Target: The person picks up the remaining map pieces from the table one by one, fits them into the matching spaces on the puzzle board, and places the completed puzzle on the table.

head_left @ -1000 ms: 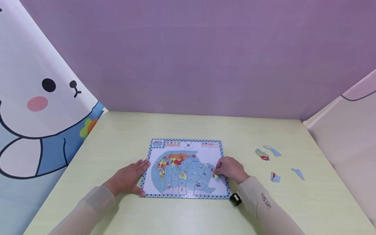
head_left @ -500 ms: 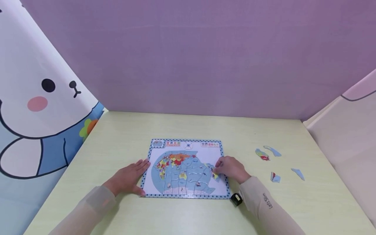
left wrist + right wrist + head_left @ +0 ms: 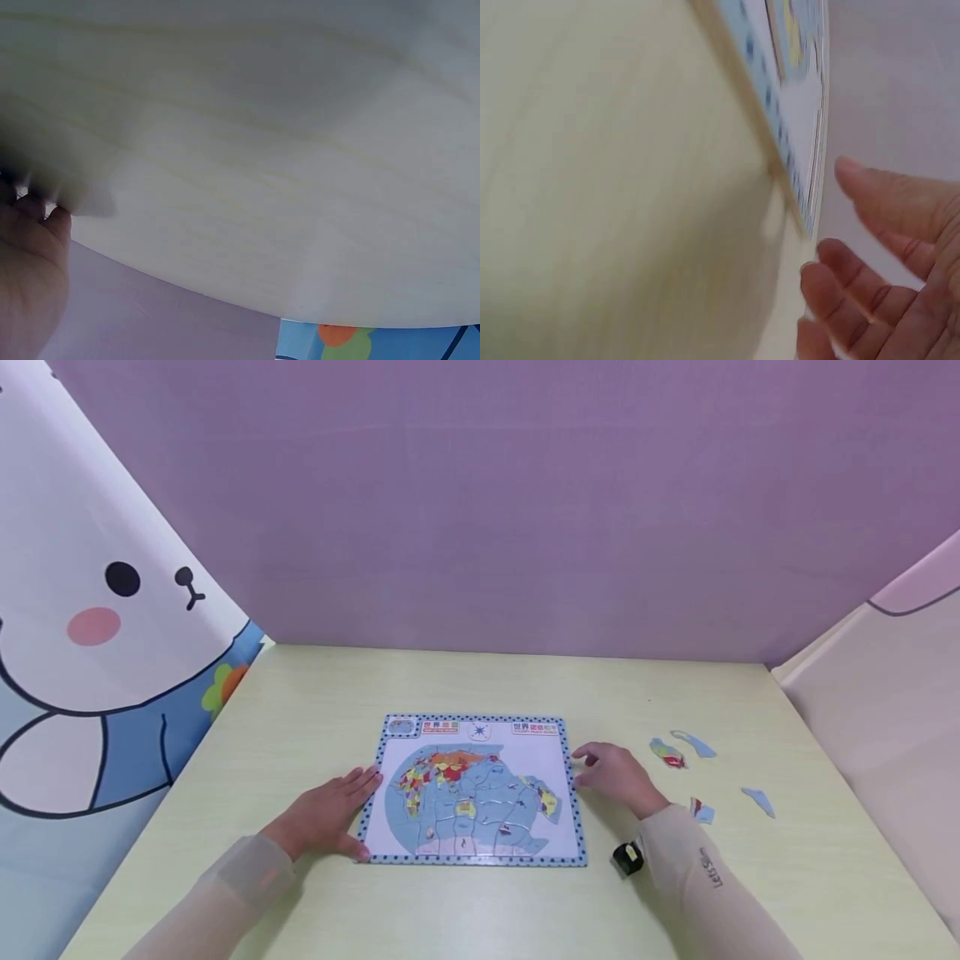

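The left hand [image 3: 326, 814] lies with straight fingers at the left border of a flat rectangular puzzle board [image 3: 551, 847], white with a blue dotted rim, its thumb by the near left corner. The right hand [image 3: 617, 778] has its fingers loosely bent and parted from the thumb, holding nothing, just beside the board's right border; whether the tips touch that border cannot be told.

The board thus lies flat on the pale wood-grain tabletop [image 3: 480, 910] between the two sets of fingers, bearing a partly filled, mostly blue world map [image 3: 487, 810]. The map's yellow-and-blue outer section [image 3: 550, 802] is the part nearest the right fingers.

To the right of those fingers lie four loose pieces: a green-and-red one [image 3: 669, 755], a long curved light-blue one [image 3: 699, 746] beyond it, a blue one with a red patch [image 3: 702, 812] near the beige sleeve [image 3: 693, 856], and a slim blue one [image 3: 759, 802] farthest off. A small black box [image 3: 627, 858] sits nearer the wearer than the right fingers, beside the sleeve.
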{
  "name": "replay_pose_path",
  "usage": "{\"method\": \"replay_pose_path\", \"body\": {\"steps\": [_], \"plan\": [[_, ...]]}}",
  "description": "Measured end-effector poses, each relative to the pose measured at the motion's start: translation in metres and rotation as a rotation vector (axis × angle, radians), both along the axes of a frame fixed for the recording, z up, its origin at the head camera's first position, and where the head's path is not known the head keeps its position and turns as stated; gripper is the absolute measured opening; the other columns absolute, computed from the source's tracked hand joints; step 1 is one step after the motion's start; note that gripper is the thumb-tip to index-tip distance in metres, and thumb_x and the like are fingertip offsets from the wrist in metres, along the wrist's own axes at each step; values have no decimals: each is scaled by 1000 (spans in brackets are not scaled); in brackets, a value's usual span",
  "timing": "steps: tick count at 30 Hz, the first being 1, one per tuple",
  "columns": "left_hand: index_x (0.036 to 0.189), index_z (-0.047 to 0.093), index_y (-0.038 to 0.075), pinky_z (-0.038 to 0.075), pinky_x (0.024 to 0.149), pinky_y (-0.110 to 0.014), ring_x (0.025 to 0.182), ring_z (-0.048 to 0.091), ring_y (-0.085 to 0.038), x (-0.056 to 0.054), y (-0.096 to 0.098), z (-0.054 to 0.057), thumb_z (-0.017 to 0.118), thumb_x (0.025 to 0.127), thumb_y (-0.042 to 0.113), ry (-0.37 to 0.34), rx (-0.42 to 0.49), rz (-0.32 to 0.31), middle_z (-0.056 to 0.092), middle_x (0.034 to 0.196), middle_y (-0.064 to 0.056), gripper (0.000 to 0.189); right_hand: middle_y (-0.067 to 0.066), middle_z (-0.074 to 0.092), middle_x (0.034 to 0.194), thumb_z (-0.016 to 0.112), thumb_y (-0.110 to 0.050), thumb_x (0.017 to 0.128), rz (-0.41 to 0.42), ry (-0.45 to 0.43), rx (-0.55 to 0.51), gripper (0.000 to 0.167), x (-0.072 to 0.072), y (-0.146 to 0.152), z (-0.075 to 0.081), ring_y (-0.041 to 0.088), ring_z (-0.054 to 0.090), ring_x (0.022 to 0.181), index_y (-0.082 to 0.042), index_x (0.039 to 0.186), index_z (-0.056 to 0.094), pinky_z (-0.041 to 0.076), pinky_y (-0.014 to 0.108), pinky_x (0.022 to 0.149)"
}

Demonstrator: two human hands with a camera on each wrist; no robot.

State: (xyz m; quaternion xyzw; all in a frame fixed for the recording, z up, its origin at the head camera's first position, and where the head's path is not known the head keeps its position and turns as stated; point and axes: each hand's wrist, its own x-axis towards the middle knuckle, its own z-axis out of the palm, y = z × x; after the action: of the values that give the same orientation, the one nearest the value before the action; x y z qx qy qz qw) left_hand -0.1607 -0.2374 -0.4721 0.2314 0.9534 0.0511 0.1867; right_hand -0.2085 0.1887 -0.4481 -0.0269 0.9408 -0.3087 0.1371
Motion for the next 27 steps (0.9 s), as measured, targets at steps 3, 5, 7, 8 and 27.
{"method": "replay_pose_path", "body": {"steps": [3,5,7,8,27], "plan": [[149,28,1,26,111,-51,142,20,-37,-1,0,0,75,68,61,2,-12,-4,24,156,-15,111,20,60,112,73,-9,82,16,48,10,38,-5,14,0,31,59,96,-3,119,64,50,44,81],[149,28,1,26,111,-51,142,20,-37,-1,0,0,75,68,61,0,-14,-7,24,156,-15,111,22,60,114,73,-10,83,29,73,17,39,-8,23,0,33,59,97,-2,120,64,50,45,80],[149,29,0,26,111,-51,142,20,-37,-1,0,1,76,68,61,0,-8,-9,24,156,-16,111,24,59,115,73,-11,83,37,88,24,41,-10,30,1,35,59,97,-1,121,63,50,45,80],[149,29,0,26,111,-51,142,20,-37,-1,0,1,76,68,60,-2,-6,-6,24,156,-16,111,25,59,115,73,-11,83,39,95,30,41,-11,34,2,35,59,97,-1,121,63,50,46,80],[148,30,0,27,111,-52,142,22,-38,-2,-1,0,75,67,62,9,1,-19,26,155,-17,112,30,55,118,69,-13,86,14,114,14,42,-12,65,3,38,58,96,5,122,58,49,48,77]]}}
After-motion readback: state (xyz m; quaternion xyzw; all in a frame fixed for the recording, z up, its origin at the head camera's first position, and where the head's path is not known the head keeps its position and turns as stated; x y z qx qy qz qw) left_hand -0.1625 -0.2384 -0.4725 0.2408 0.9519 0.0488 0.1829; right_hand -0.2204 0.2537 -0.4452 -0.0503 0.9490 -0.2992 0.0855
